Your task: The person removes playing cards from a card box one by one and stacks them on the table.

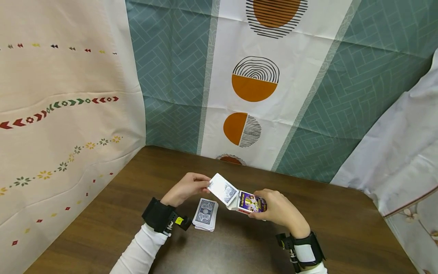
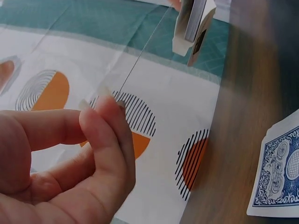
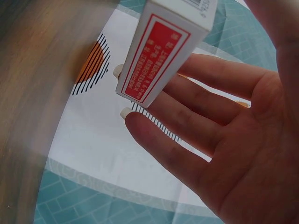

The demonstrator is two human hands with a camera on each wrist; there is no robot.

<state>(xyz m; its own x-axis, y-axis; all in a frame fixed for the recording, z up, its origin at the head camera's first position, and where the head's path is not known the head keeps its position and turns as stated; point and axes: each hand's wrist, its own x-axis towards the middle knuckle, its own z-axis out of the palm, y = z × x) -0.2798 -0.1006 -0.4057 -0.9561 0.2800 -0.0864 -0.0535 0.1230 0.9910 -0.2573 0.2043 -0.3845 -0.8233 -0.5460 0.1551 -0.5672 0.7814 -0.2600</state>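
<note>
My left hand (image 1: 186,188) pinches the corner of a playing card (image 1: 222,189) with a patterned back, between thumb and fingertips. The left wrist view shows that card edge-on, as a thin line running from the fingertips. My right hand (image 1: 280,209) grips a card box (image 1: 252,202) with a purple printed face, its opening toward the left hand and overlapped by the card's lower end. In the left wrist view, more cards show inside the open box (image 2: 194,28). The right wrist view shows the box's red-and-white side (image 3: 156,58) against the fingers.
A stack of playing cards (image 1: 205,214), blue patterned backs up, lies on the brown wooden table (image 1: 328,213) just right of the left wrist. Patterned cloths (image 1: 171,76) hang behind the table and on both sides.
</note>
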